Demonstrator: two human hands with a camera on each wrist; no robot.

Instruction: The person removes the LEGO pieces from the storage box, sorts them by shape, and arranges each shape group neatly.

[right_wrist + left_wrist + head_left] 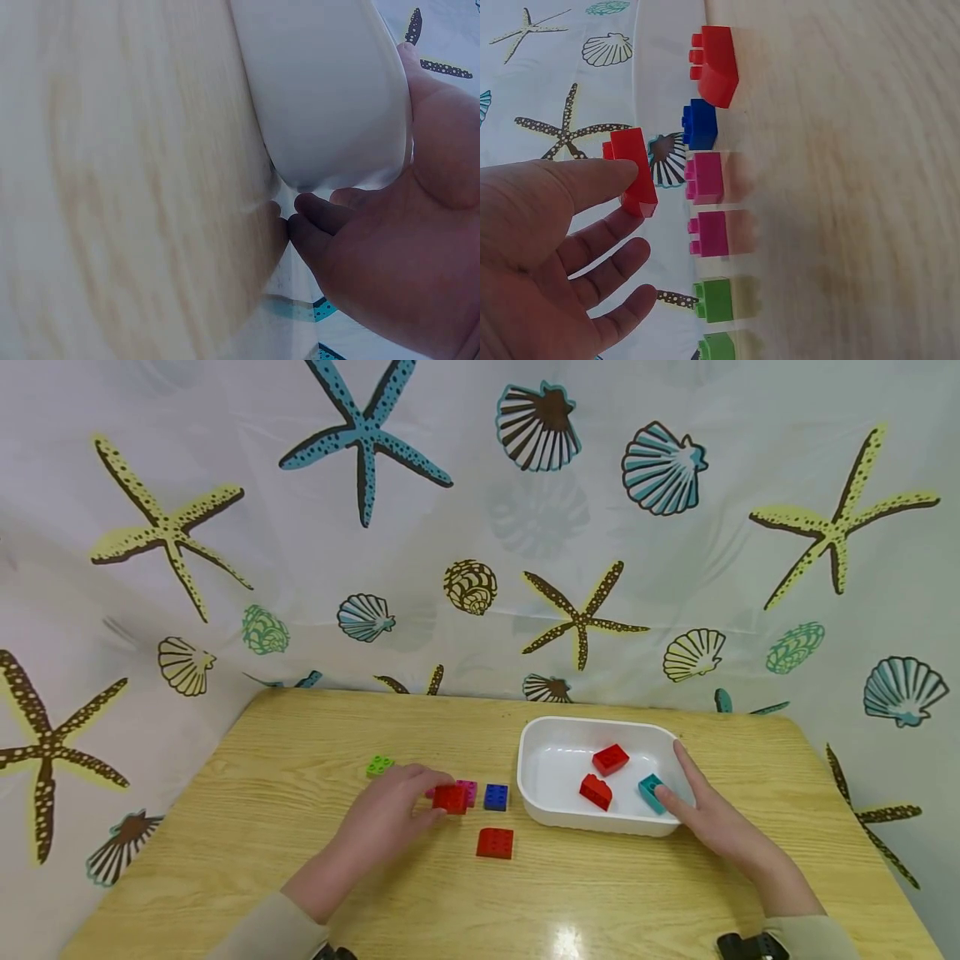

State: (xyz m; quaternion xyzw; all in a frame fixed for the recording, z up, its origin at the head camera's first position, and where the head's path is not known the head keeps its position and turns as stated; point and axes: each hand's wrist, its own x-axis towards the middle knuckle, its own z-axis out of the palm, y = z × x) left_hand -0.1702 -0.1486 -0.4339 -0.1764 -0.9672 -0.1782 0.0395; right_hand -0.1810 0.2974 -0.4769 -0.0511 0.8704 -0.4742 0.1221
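My left hand (pixel 393 806) pinches a red toy brick (pixel 634 172) between thumb and forefinger, the other fingers loosely bent. In the head view this brick overlaps the pink bricks (pixel 469 792) behind it. A blue brick (pixel 496 797) and another red brick (pixel 495 843) lie just to the right, on the table. At the white tray (pixel 555 814), my right hand (pixel 716 818) grips the right end, thumb over the rim beside a teal brick (pixel 649 793). The right wrist view has the fingers (pixel 322 217) low against the tray's outer wall.
Inside the tray lie two more red bricks (pixel 611 759). Green bricks (pixel 716 300) stand at the far end of the row in the left wrist view, partly behind my left hand in the head view. A shell-patterned curtain (pixel 450 527) hangs behind the wooden table (pixel 300 735).
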